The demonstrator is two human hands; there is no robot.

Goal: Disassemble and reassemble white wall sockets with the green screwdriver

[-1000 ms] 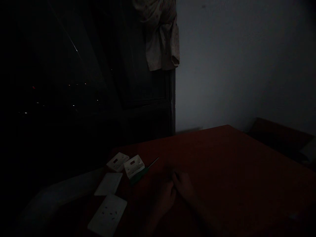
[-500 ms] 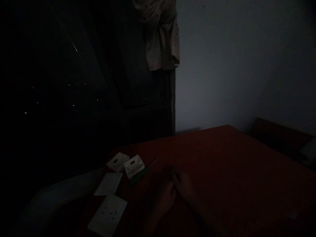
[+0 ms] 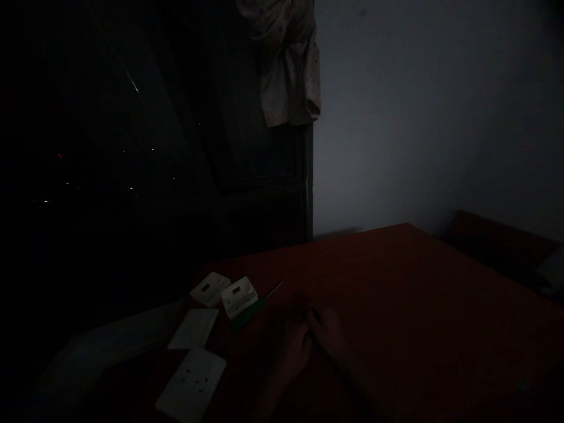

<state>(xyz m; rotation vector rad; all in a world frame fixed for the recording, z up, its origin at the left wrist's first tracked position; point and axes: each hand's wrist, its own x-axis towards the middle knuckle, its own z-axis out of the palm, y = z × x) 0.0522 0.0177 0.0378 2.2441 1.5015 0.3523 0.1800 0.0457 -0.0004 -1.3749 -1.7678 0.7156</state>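
Note:
The scene is very dark. My left hand [image 3: 296, 351] and my right hand [image 3: 328, 332] rest together on the reddish-brown table [image 3: 423, 294], fingers curled in and meeting. No object shows in either hand, though shadow hides most fingertips. Left of them lies a screwdriver with a green handle [image 3: 247, 314], its shaft pointing up and right. Its handle touches or lies close against a white socket back box [image 3: 239, 296]. A second white back box [image 3: 210, 289] sits beside that one. Nearer me are a plain white faceplate [image 3: 194, 329] and a white socket faceplate [image 3: 192, 385] with dark slots.
A dark window [image 3: 110, 147] with small lights fills the left, with a pale sill [image 3: 127, 338] below it. Cloth [image 3: 288, 70] hangs by the window frame. A pale wall [image 3: 396, 117] stands behind the table. At the right is a reddish-brown piece of furniture [image 3: 497, 235].

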